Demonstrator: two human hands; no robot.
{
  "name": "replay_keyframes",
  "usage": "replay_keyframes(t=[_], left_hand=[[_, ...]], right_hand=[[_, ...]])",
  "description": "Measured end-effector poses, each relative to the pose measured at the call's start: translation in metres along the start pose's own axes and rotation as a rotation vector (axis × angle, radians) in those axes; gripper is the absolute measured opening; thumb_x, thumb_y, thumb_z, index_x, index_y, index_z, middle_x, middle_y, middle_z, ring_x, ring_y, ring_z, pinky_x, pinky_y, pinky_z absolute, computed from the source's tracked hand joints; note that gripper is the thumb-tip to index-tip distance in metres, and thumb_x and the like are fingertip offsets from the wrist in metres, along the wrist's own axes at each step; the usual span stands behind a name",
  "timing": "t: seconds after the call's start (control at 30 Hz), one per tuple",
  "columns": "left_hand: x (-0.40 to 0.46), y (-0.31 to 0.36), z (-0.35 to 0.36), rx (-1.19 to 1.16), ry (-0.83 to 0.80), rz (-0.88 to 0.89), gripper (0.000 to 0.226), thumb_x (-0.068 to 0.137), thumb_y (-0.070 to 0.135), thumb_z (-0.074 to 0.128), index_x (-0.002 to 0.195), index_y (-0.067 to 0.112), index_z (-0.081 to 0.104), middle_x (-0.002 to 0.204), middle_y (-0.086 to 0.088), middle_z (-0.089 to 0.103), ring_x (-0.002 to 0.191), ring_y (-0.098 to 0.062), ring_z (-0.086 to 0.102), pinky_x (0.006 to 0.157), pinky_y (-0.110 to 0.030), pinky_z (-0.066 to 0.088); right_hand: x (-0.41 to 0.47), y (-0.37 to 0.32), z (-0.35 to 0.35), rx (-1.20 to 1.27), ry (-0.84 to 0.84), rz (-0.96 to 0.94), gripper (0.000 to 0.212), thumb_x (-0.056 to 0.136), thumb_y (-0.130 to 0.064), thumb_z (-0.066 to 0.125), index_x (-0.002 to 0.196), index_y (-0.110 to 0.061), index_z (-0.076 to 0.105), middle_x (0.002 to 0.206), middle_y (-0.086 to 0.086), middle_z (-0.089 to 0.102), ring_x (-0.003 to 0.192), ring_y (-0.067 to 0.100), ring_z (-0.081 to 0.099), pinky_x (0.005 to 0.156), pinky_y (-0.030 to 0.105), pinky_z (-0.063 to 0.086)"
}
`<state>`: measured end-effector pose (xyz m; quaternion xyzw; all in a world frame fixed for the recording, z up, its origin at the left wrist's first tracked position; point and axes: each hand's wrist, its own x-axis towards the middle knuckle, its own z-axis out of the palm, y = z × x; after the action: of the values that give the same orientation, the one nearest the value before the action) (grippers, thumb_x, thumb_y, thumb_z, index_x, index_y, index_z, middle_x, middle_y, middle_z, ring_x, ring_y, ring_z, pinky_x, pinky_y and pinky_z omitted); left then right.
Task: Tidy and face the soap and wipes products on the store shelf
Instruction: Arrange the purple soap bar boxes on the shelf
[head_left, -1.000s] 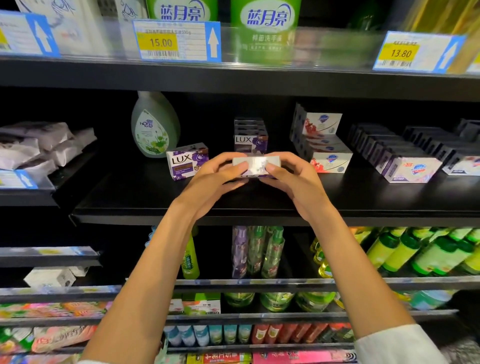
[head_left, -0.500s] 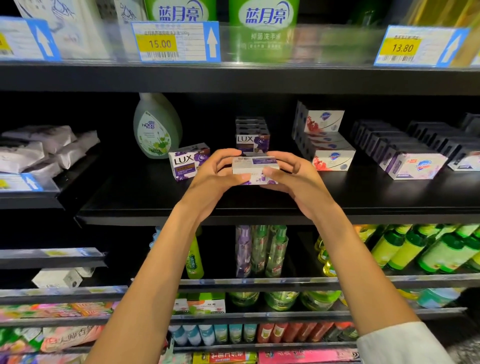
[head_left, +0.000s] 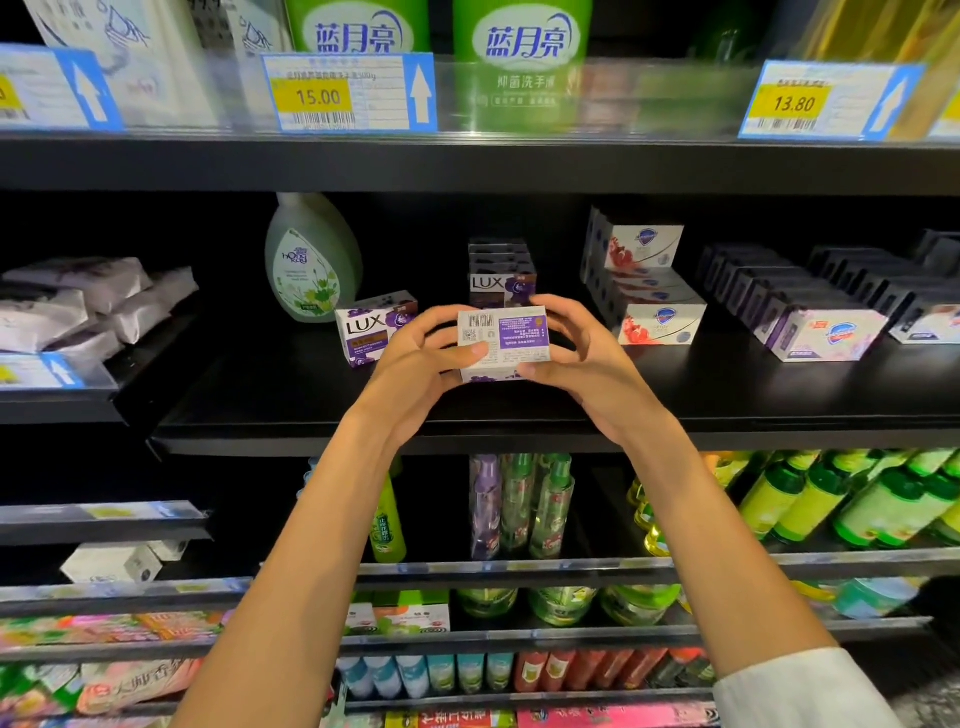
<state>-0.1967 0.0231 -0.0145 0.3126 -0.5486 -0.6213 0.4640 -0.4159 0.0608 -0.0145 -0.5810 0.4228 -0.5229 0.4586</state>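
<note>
Soap box: I saw a white and purple soap box held up in front of the middle shelf, at the centre of view, barcode and small print facing me, printed upside down.
Left hand: my left hand held the box's left end; its fingers curled over the top edge and its thumb pressed on the printed face.
Right hand: my right hand held the right end; its fingers curled round the top corner and its thumb pinched the lower edge.
Loose box: a second LUX box stood askew on the shelf at 9 o'clock from the held one, partly behind my left hand.
Row behind: a line of LUX boxes ran back at 12 o'clock.
Neighbours: a green bottle stood at 10 o'clock; red and white soap boxes sat at 3 o'clock, with more boxed soaps further right.
Far left: soft wipes packs lay piled on a side shelf at 9 o'clock.
Price tag: a tag reading 15.00 hung on the shelf edge at 12 o'clock.
</note>
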Motion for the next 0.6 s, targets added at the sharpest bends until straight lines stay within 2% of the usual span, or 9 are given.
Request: replay_keyframes(t=[0.13, 0.27, 0.33, 0.43, 0.53, 0.6], left_hand=[[-0.0022, 0.0004, -0.0014, -0.005, 0.009, 0.030, 0.049, 0.092, -0.005, 0.071, 0.137, 0.010, 0.058, 0.128, -0.019, 0.071, 0.121, -0.034, 0.068, 0.101, -0.045, 0.056], [-0.0031, 0.0007, -0.0013, 0.028, 0.004, 0.032, 0.050, 0.091, -0.006, 0.072, 0.137, 0.011, 0.059, 0.129, -0.021, 0.070, 0.121, -0.036, 0.068, 0.106, -0.052, 0.054], [-0.0030, 0.0016, -0.0004, 0.034, -0.002, 0.021, 0.048, 0.094, -0.002, 0.071, 0.138, 0.013, 0.058, 0.130, -0.019, 0.070, 0.121, -0.036, 0.068, 0.104, -0.054, 0.055], [-0.0040, 0.0047, 0.0031, 0.021, 0.008, -0.011, 0.042, 0.100, 0.014, 0.069, 0.140, 0.016, 0.057, 0.128, -0.016, 0.071, 0.120, -0.034, 0.069, 0.103, -0.055, 0.055], [-0.0050, 0.0071, 0.0069, 0.025, 0.013, -0.026, 0.037, 0.104, 0.028, 0.063, 0.137, 0.012, 0.060, 0.129, -0.014, 0.072, 0.120, -0.032, 0.070, 0.102, -0.057, 0.056], [-0.0048, 0.0075, 0.0071, 0.028, 0.019, -0.027, 0.036, 0.105, 0.028, 0.062, 0.135, 0.008, 0.061, 0.128, -0.014, 0.072, 0.119, -0.033, 0.070, 0.103, -0.057, 0.055]], right_hand=[[0.0001, -0.0025, 0.0017, 0.079, -0.023, 0.053, 0.059, 0.097, -0.006, 0.071, 0.149, -0.019, 0.047, 0.132, 0.009, 0.070, 0.120, 0.029, 0.070, 0.094, 0.052, 0.060], [-0.0015, -0.0046, 0.0009, 0.066, 0.007, 0.037, 0.041, 0.102, -0.008, 0.065, 0.141, -0.015, 0.056, 0.120, 0.013, 0.076, 0.113, 0.031, 0.073, 0.082, 0.043, 0.065], [-0.0027, -0.0040, 0.0000, 0.050, 0.027, 0.021, 0.041, 0.101, -0.006, 0.066, 0.140, -0.013, 0.057, 0.118, 0.016, 0.075, 0.112, 0.032, 0.073, 0.087, 0.047, 0.064], [-0.0038, -0.0046, -0.0002, 0.014, 0.058, -0.005, 0.043, 0.098, -0.006, 0.070, 0.138, -0.018, 0.058, 0.121, 0.011, 0.075, 0.114, 0.028, 0.073, 0.094, 0.051, 0.062], [-0.0046, -0.0051, 0.0004, -0.014, 0.065, -0.022, 0.045, 0.097, -0.007, 0.071, 0.137, -0.022, 0.058, 0.125, 0.007, 0.073, 0.118, 0.027, 0.071, 0.101, 0.057, 0.056], [-0.0044, -0.0047, 0.0008, -0.028, 0.056, -0.023, 0.045, 0.098, -0.007, 0.070, 0.138, -0.023, 0.057, 0.127, 0.005, 0.073, 0.119, 0.027, 0.070, 0.104, 0.060, 0.054]])
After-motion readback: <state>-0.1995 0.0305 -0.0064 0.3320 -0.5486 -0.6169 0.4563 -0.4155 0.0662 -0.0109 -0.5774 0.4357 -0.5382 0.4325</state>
